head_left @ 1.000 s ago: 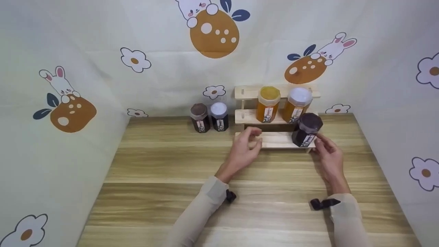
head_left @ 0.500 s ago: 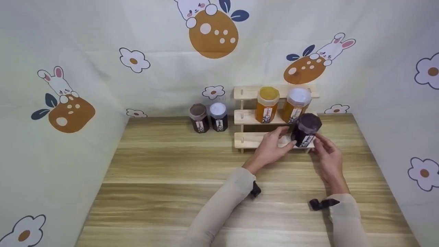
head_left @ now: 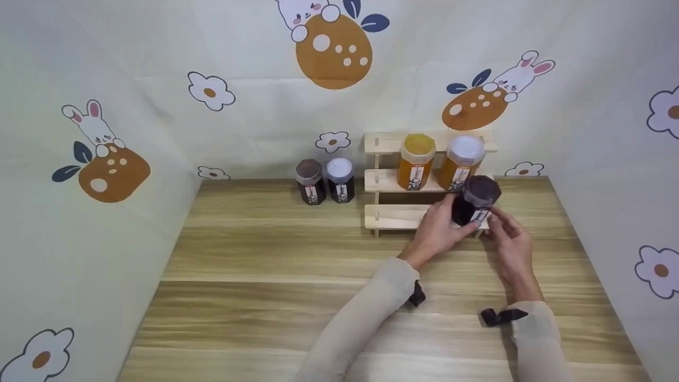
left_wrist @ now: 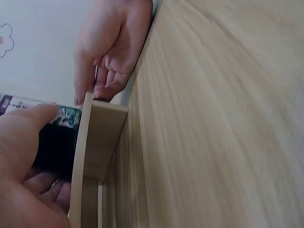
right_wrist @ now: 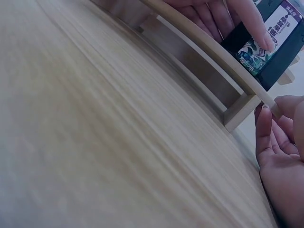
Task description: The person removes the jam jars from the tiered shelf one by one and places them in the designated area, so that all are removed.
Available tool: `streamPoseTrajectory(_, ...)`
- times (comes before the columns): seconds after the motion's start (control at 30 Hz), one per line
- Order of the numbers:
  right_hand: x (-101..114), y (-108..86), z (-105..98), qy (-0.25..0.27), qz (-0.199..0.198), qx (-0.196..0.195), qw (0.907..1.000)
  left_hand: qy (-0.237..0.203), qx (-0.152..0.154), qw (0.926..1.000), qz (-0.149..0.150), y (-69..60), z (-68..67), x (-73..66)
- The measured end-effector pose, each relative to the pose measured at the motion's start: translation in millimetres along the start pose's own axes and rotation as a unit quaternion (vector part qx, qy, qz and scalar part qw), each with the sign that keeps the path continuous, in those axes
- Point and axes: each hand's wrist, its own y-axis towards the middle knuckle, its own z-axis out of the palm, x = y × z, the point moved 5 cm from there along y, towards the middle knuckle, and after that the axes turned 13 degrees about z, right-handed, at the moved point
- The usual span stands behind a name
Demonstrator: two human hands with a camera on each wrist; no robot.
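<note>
While two dark jars (head_left: 312, 190) stand off to the left, I see the left hand (head_left: 438, 228), fingers curled round a dark-lidded jar (head_left: 481, 192) on the lowest step (head_left: 400, 216) of the wooden rack (head_left: 383, 180), seemingly to steady it; the right hand (head_left: 513, 248) pinches that step's right end, probably bracing it. Wood-grain tabletop (head_left: 249, 297) beneath; printed cloth (head_left: 244, 42) behind and both sides.

"What lined the back and both sides?"
"Pale cloth (head_left: 159, 45) did, printed with white rabbits (head_left: 94, 128), each perched over a spotted orange fruit (head_left: 114, 178) with dark blue leaves (head_left: 82, 152)."
"And between those?"
"White flowers (head_left: 211, 91) with brown centres (head_left: 332, 142); the middle rabbit (head_left: 289, 9) showed only in part."
"And below?"
"A table (head_left: 238, 313) spread there, its wood grain streaked."
</note>
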Motion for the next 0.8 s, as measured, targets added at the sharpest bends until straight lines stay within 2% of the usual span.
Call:
streamPoseTrajectory(0.17,0,0.2,-1,-0.003,-0.007,0.0,1.0,0.068,-0.009,0.9971,-0.033,1.4,8.7,-6.9)
streamPoseTrajectory(0.27,0,-0.7,1,0.005,-0.001,0.013,0.9999,0.083,-0.011,0.9958,-0.036,0.9,9.1,-6.7)
streamPoseTrajectory(0.43,-1,-2.7,4,0.031,0.007,0.028,0.9991,0.043,-0.01,0.9983,-0.036,-3.3,6.2,-2.7)
streamPoseTrajectory(0.63,1,-3.2,4,0.032,-0.016,0.012,0.9993,-0.021,-0.002,0.9997,-0.016,-9.6,-0.8,0.9)
streamPoseTrajectory(0.8,2,-3.0,3,0.032,-0.017,0.006,0.9993,-0.051,0.009,0.9986,-0.01,-15.8,-8.4,3.6)
